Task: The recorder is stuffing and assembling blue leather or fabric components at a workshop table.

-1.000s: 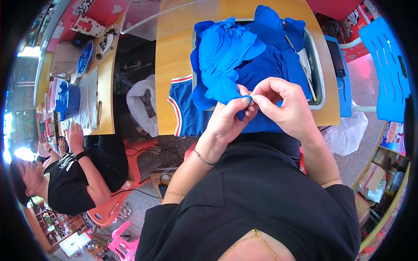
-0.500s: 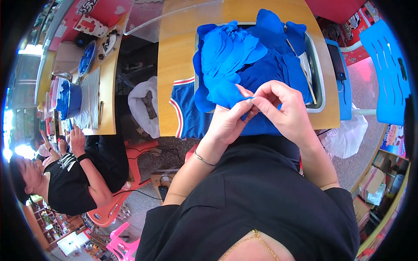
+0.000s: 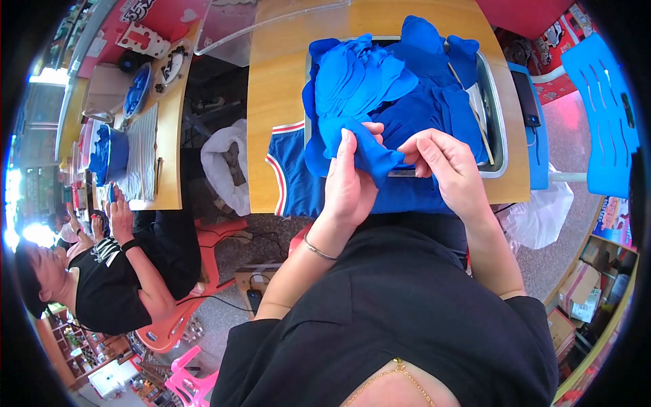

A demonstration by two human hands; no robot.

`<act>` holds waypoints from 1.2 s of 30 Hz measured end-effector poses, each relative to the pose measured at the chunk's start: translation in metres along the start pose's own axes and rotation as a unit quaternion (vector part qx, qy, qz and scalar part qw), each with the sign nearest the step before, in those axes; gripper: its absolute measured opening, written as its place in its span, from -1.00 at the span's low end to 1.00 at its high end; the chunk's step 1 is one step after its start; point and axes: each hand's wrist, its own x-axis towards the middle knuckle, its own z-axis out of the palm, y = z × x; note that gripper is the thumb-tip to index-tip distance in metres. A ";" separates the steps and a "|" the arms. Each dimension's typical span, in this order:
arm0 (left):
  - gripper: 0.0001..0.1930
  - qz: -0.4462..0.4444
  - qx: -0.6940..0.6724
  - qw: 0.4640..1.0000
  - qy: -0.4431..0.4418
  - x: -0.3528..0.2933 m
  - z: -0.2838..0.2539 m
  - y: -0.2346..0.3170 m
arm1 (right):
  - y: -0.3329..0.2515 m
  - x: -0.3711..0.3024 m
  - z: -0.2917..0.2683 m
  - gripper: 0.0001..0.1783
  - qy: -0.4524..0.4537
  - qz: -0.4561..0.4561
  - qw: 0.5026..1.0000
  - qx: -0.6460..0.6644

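My left hand (image 3: 349, 186) holds a soft blue fabric piece (image 3: 371, 152) up over the near side of a metal tray (image 3: 500, 115), its thumb lying along the cloth. The fingers of my right hand (image 3: 447, 166) are pinched together beside the piece's right edge; whatever is between the fingertips is too small to make out. A fanned stack of rounded blue fabric pieces (image 3: 356, 78) fills the tray's left side. Darker blue pieces (image 3: 427, 112) lie to its right. A thin wooden stick (image 3: 483, 136) rests along the tray's right side.
A blue garment with red and white trim (image 3: 277, 173) lies left of the tray on the wooden table (image 3: 278, 74). A dark phone (image 3: 525, 98) is at the right edge. At the left, a co-worker (image 3: 108, 271) sits at another table with a blue tub (image 3: 112, 152).
My hands have moved apart. The left thumb has lifted from the pinch and lies along the cloth, which is more spread out; the right fingertips have shifted slightly right.
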 end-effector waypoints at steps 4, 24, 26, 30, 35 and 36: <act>-0.56 -0.001 -0.057 0.998 -0.012 -0.002 0.005 -0.001 | 0.006 -0.002 0.006 -0.83 0.015 0.005 0.999 0.040; -0.74 0.150 0.224 0.959 -0.093 -0.018 -0.001 0.008 | 0.015 0.000 0.019 -0.72 -0.095 -0.001 0.995 0.009; -0.74 0.209 0.287 0.930 -0.091 -0.021 0.003 0.011 | 0.013 0.000 0.024 -0.58 -0.130 -0.006 0.988 0.077; -0.73 0.237 0.375 0.887 -0.129 -0.024 0.006 0.027 | 0.012 -0.003 0.023 -0.55 -0.129 0.002 0.991 0.030; -0.73 0.240 0.402 0.875 -0.122 -0.027 0.010 0.035 | 0.017 -0.003 0.017 -0.71 -0.146 0.041 0.986 0.065; -0.74 0.275 0.399 0.867 -0.116 -0.026 0.011 0.033 | 0.022 -0.004 0.013 -0.75 -0.135 0.066 0.983 0.110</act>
